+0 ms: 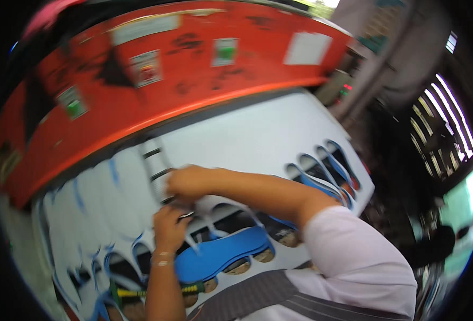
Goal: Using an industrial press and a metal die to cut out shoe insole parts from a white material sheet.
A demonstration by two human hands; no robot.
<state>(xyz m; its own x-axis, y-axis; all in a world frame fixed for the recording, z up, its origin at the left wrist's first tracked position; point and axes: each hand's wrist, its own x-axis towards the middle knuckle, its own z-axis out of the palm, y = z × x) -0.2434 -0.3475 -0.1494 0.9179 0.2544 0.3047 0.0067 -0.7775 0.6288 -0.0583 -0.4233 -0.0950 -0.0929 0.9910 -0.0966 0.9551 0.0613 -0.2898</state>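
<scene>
My left hand [169, 229] is closed, with a small dark, shiny piece [186, 215] showing at its fingertips. Just beyond it my right hand [189, 182] is curled shut, its arm reaching across the white table. What the right fingers hold, if anything, is hidden. Blue flip-flop soles [223, 251] lie stacked below my hands. Beside them a row of flip-flops with blue-edged straps [121, 262] runs along the near side. A tool with a green and yellow handle [127, 293] lies partly behind my left forearm. Motion blurs the picture.
A red panel [194, 80] with papers stuck on it stands along the table's far edge. More flip-flops [330, 166] lie at the right end of the white table [247, 125]. A ladder-like strip of dark bars [152, 153] is just beyond my hands.
</scene>
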